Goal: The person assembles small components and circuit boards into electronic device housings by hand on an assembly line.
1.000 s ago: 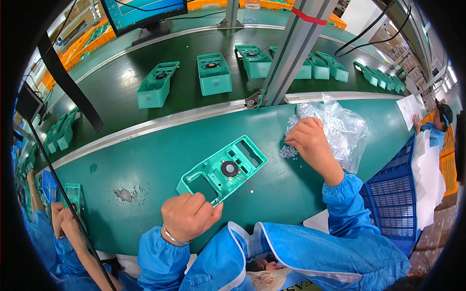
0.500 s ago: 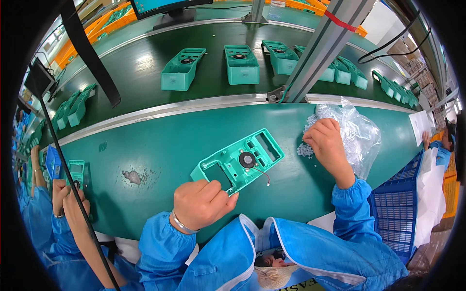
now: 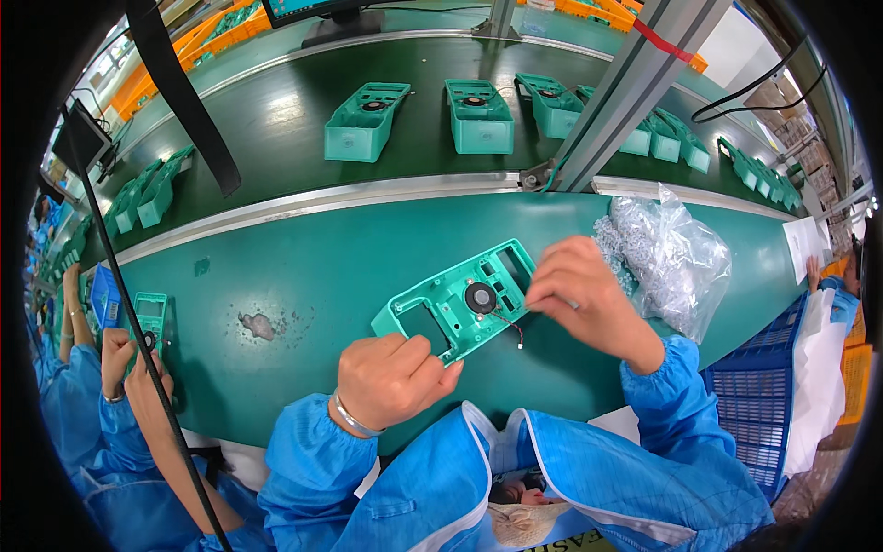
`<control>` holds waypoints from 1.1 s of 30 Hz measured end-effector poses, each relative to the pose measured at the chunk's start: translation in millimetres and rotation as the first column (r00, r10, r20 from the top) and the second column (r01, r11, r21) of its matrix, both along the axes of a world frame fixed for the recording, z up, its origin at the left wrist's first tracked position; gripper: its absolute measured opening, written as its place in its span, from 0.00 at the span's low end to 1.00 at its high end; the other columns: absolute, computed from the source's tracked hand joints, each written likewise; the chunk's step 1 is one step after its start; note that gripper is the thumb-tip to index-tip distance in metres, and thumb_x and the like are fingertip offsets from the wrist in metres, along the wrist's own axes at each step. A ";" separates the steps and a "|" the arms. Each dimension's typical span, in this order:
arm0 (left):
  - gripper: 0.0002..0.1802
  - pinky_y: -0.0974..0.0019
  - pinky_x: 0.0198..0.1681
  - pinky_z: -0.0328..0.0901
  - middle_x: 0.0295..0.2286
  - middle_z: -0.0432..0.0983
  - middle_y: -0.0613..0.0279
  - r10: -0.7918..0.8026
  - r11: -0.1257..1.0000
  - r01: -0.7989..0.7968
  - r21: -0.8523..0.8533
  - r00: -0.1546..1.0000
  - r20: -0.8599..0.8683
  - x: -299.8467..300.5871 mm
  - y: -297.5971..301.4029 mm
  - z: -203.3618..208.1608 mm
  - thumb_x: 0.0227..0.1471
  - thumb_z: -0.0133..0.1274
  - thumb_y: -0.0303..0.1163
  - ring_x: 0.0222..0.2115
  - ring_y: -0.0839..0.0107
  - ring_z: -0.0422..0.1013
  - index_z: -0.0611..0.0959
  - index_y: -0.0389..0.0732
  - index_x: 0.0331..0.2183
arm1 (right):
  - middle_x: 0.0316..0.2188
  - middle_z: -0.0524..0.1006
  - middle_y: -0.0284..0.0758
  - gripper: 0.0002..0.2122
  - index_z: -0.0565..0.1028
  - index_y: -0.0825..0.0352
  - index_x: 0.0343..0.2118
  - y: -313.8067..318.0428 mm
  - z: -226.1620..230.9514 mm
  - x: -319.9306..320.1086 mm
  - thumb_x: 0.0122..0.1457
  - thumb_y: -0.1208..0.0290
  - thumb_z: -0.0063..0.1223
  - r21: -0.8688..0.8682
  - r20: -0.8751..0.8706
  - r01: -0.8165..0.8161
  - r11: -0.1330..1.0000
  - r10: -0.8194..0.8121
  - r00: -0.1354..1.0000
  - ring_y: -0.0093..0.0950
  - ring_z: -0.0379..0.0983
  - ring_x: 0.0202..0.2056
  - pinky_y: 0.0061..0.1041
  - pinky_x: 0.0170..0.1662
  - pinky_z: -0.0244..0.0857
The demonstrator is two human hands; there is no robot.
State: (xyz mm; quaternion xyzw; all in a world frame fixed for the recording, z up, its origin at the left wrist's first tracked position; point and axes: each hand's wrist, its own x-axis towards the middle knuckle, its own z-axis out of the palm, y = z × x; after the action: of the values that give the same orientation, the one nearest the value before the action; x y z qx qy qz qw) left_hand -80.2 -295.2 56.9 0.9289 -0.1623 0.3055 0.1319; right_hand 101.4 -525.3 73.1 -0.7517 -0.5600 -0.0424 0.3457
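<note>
A flat teal plastic panel with cut-out windows lies on the green bench. A small round black fan sits in it, trailing a thin wire with a small plug. My left hand grips the panel's near corner. My right hand hovers over the panel's right end, fingers pinched together; whether a small part is between them I cannot tell. A crinkled clear plastic bag of small parts lies just right of that hand.
Beyond a metal rail, a dark conveyor carries several teal housings. A slanted metal post rises from the rail. A blue crate stands at the right. Another person's hands hold a teal panel at the left.
My right hand has left the plastic bag and moved left over the panel's right end. My left hand keeps its grip on the panel.
</note>
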 end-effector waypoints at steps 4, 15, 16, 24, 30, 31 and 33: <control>0.21 0.66 0.14 0.55 0.17 0.59 0.69 -0.010 1.000 0.010 -0.008 1.000 -0.001 3.1 -1.1 -0.5 0.36 0.70 0.34 0.14 0.74 0.62 0.70 0.48 0.13 | 0.33 0.77 0.27 0.09 0.79 0.60 0.31 22.8 3.2 -8.2 0.47 0.76 0.68 -0.021 -0.056 -0.201 0.979 0.199 0.978 0.33 0.72 0.44 0.37 0.54 0.61; 0.20 0.67 0.15 0.57 0.17 0.60 0.70 0.002 1.000 -0.002 -0.014 1.000 -0.017 0.2 0.1 2.3 0.37 0.68 0.34 0.15 0.74 0.63 0.70 0.48 0.13 | 0.32 0.76 0.27 0.09 0.79 0.59 0.30 29.2 3.2 -9.4 0.46 0.72 0.69 -0.083 -0.064 -0.267 0.960 0.263 0.963 0.33 0.71 0.43 0.40 0.55 0.60; 0.20 0.67 0.15 0.57 0.17 0.60 0.70 0.002 1.000 -0.003 -0.011 1.000 -0.019 0.2 0.1 2.3 0.37 0.69 0.35 0.16 0.74 0.63 0.71 0.48 0.13 | 0.32 0.75 0.27 0.09 0.79 0.59 0.29 29.4 3.5 -9.6 0.46 0.72 0.69 -0.082 -0.038 -0.269 0.960 0.267 0.963 0.33 0.71 0.43 0.40 0.55 0.60; 0.20 0.66 0.15 0.57 0.17 0.60 0.70 0.006 1.000 -0.006 -0.002 1.000 -0.016 0.6 -0.9 1.4 0.36 0.69 0.35 0.16 0.74 0.63 0.71 0.48 0.13 | 0.32 0.75 0.28 0.08 0.78 0.60 0.30 30.2 13.1 -13.1 0.44 0.73 0.64 -0.136 0.155 -0.270 0.953 0.289 0.945 0.33 0.72 0.43 0.42 0.55 0.63; 0.22 0.65 0.14 0.54 0.16 0.59 0.68 -0.024 0.999 0.024 -0.044 1.000 0.006 3.5 -0.5 -0.3 0.36 0.70 0.33 0.13 0.73 0.61 0.69 0.47 0.13 | 0.35 0.75 0.30 0.09 0.77 0.62 0.32 30.4 19.3 -20.9 0.45 0.73 0.60 -0.209 0.272 -0.245 0.947 0.297 0.915 0.33 0.72 0.44 0.45 0.58 0.63; 0.22 0.65 0.14 0.54 0.16 0.59 0.68 -0.026 0.998 0.026 -0.051 1.000 0.009 3.6 -0.9 -0.3 0.35 0.70 0.33 0.13 0.73 0.61 0.69 0.47 0.13 | 0.35 0.75 0.29 0.09 0.78 0.63 0.32 30.2 20.6 -22.2 0.45 0.73 0.60 -0.224 0.309 -0.232 0.947 0.295 0.904 0.33 0.72 0.45 0.45 0.58 0.64; 0.21 0.65 0.14 0.56 0.17 0.60 0.69 -0.012 0.999 0.012 -0.039 1.000 -0.003 2.6 -1.9 -0.2 0.36 0.69 0.34 0.15 0.73 0.62 0.70 0.48 0.13 | 0.34 0.75 0.29 0.09 0.78 0.63 0.32 30.7 22.4 -22.5 0.45 0.72 0.60 -0.239 0.345 -0.220 0.946 0.294 0.892 0.33 0.72 0.45 0.45 0.58 0.64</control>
State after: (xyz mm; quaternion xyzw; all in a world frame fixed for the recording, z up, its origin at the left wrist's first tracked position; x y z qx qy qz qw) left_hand -77.6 -297.1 56.7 0.9257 -0.1617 0.3063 0.1522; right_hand 78.9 -494.6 95.5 -0.6786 -0.7119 -0.0846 0.1600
